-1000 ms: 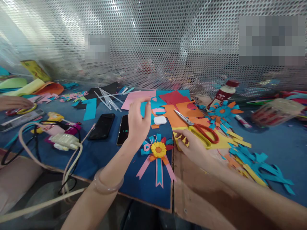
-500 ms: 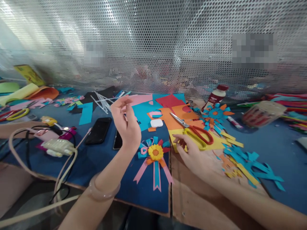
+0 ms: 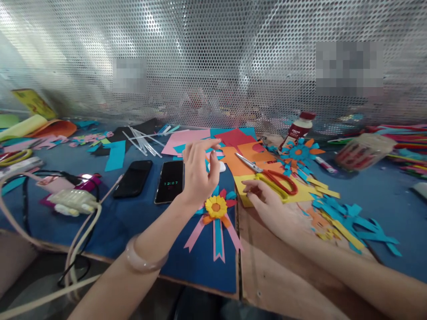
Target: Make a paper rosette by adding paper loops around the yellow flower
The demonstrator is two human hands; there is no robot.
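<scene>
My left hand (image 3: 200,171) hovers over the table with its thumb and fingers apart, holding nothing. A small white case (image 3: 221,166) shows just past its fingertips and is partly covered by them. Below that hand lies a paper flower rosette (image 3: 216,207) with a yellow bloom and pink, blue and orange tails; the hand hides its upper left. My right hand (image 3: 268,206) rests by the edge of the yellow paper (image 3: 245,198), fingers loosely bent and apart, with nothing in it. Close beyond it are scissors (image 3: 275,178) with red and yellow handles, blades pointing away to the left.
Two phones, a dark one (image 3: 133,178) and one with a lit clock (image 3: 169,182), lie left of my hand. Cables and a power strip (image 3: 71,202) crowd the left. A blue paper flower (image 3: 298,152), a bottle (image 3: 298,129), a tipped clear jar (image 3: 365,151) and blue scraps (image 3: 353,222) lie right.
My left hand has moved right and swung its fingers toward the white case, uncovering the lit phone and covering part of the rosette. My right hand has barely moved.
</scene>
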